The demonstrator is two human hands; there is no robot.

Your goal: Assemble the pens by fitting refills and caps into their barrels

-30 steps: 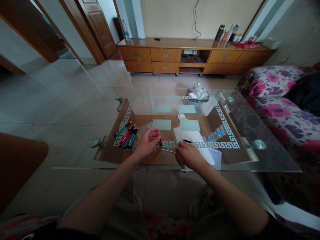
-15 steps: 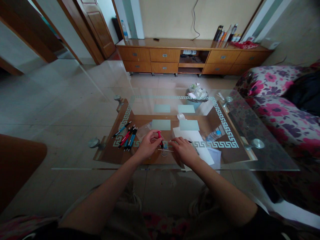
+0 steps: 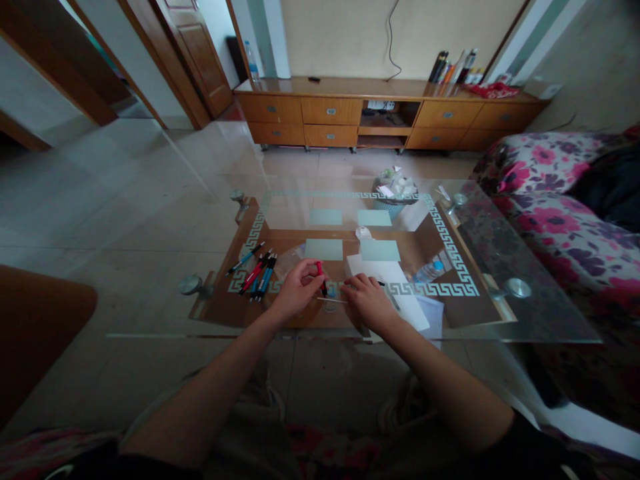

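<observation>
My left hand (image 3: 300, 288) is closed with its fingertips pinching the upright red and black barrel of a pen (image 3: 320, 272) just above the glass table. Opposite it, my right hand (image 3: 369, 297) is palm down, fingers bent. A thin pale pen refill (image 3: 331, 300) lies level between the hands, its right end meeting the right hand's fingertips; its thumb is mostly hidden. Left of my left hand lie several click pens (image 3: 260, 275), red, blue and black. A blue and black pen (image 3: 245, 259) lies slightly apart from them.
On the glass table (image 3: 540, 313), white paper (image 3: 407, 303) lies under and beyond my right hand. A clear bottle (image 3: 429, 271) shows to its right, and a clear plastic bag (image 3: 289, 261) behind my left hand. A filled wastebasket (image 3: 393, 208) stands behind; a flowered sofa (image 3: 560, 213) is at right.
The whole view has shifted very slightly. Both hands and the pen barrel keep nearly the same pose.
</observation>
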